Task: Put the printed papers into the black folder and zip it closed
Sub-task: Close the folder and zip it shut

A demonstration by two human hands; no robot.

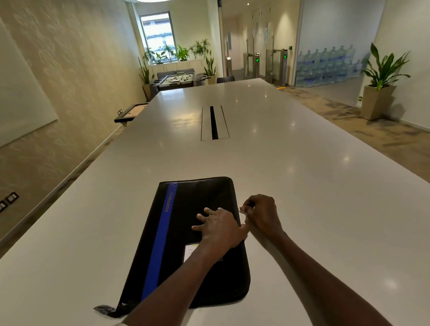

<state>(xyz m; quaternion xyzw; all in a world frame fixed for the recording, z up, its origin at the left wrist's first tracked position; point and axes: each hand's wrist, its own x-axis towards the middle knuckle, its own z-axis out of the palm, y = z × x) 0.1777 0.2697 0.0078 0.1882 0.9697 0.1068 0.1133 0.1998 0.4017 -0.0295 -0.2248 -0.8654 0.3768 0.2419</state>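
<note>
Black with a blue stripe, the folder (182,237) lies closed on the table (305,190), flat under the left hand (219,227), whose spread fingers press the cover, probably to keep it from sliding. Just right of that hand, at the folder's edge, the right hand (262,214) pinches the zip pull (241,208), so zipping looks underway. No papers show outside the folder.
</note>
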